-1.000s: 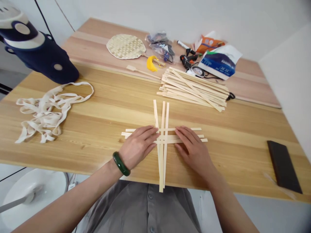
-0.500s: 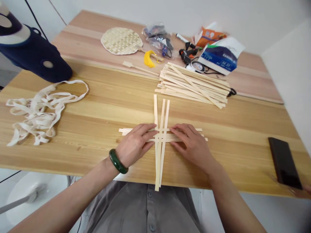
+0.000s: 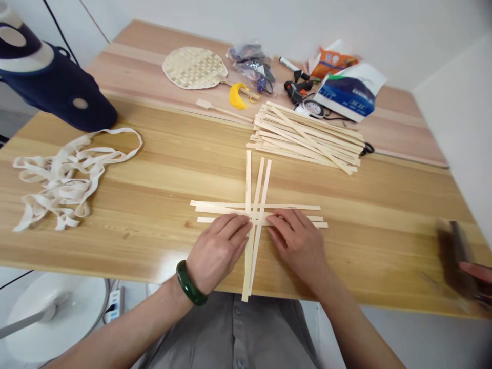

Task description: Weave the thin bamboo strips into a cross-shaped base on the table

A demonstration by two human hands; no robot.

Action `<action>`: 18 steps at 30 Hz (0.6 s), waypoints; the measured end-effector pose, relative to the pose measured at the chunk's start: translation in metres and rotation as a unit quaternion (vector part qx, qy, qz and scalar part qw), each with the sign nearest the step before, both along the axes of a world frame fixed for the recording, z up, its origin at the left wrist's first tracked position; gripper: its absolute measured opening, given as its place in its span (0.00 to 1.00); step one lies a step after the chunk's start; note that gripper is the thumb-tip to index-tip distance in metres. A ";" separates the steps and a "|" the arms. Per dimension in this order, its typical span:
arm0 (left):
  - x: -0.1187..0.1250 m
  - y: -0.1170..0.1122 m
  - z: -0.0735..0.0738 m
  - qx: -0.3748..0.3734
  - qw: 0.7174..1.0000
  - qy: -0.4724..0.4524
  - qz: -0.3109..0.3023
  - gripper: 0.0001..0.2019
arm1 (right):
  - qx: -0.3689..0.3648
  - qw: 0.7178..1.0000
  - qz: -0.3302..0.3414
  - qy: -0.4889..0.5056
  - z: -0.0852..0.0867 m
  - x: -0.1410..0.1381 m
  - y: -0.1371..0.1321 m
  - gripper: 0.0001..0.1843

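Observation:
Pale flat bamboo strips cross one another at the table's front edge: three upright strips (image 3: 248,179) over and under several sideways strips (image 3: 295,207). My left hand (image 3: 223,246), with a dark green bangle (image 3: 189,284) on its wrist, pinches the lower sideways strips just left of the crossing. Its fingertips touch the leftmost upright strip. On the other side, my right hand (image 3: 298,241) has its bent fingers closed on the same lower sideways strips. My hands partly cover the strips beneath them; the thumbs' grip is partly hidden.
Behind lies a pile of loose strips (image 3: 303,136), with a woven fan (image 3: 195,68), yellow tassel (image 3: 237,96), glue gun (image 3: 295,91) and blue tissue pack (image 3: 348,92) beyond. White ribbon (image 3: 65,179) is heaped left. At right, another person's hand (image 3: 476,271) holds a blurred phone (image 3: 453,256).
Both my hands have shifted down a little, from the upper sideways strips to the lower ones. At right, another person's hand has lifted the phone from the table.

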State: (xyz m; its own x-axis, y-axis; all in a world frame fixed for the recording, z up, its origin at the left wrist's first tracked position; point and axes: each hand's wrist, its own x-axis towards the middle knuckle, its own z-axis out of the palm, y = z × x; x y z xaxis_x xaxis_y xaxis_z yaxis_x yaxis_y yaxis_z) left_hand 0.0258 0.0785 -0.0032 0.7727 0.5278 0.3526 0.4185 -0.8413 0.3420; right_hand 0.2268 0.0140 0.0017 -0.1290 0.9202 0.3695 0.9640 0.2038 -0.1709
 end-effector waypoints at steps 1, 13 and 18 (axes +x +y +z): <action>0.000 0.000 -0.001 -0.003 1.000 0.005 0.001 0.13 | -0.001 1.000 -0.004 -0.004 0.000 -0.001 0.000 0.06; 0.001 -0.008 -0.003 0.032 0.999 0.033 0.017 0.14 | -0.063 0.994 0.017 -0.082 0.011 0.010 0.020 0.12; 0.000 -0.011 -0.004 0.040 0.997 0.055 0.018 0.16 | -0.089 0.990 0.082 -0.078 0.016 0.021 0.036 0.08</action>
